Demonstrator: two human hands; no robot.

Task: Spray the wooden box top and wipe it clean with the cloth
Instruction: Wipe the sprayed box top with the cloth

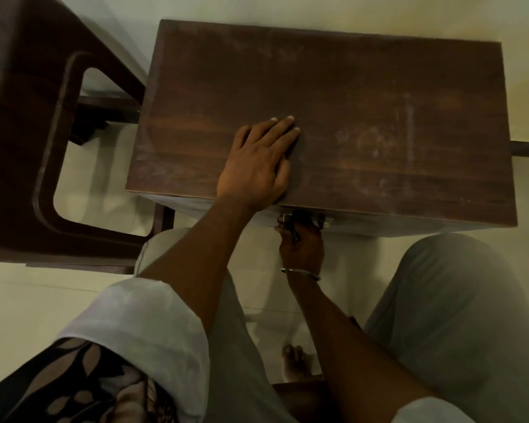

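A dark wooden box (364, 102) stands in front of me, its flat top smudged with pale dusty marks on the right side. My left hand (257, 160) lies flat on the top near the front edge, fingers straight and together. Below that edge, my right hand (301, 242) reaches to the metal latch (324, 222) on the box's front face, fingers curled round something dark there. A metal bangle circles the right wrist. No spray bottle or cloth shows in the head view.
A dark brown chair (28, 132) stands close to the box's left side. The floor (19, 315) is pale tile. My knees in light trousers sit just before the box, and a bare foot (293, 361) rests between them.
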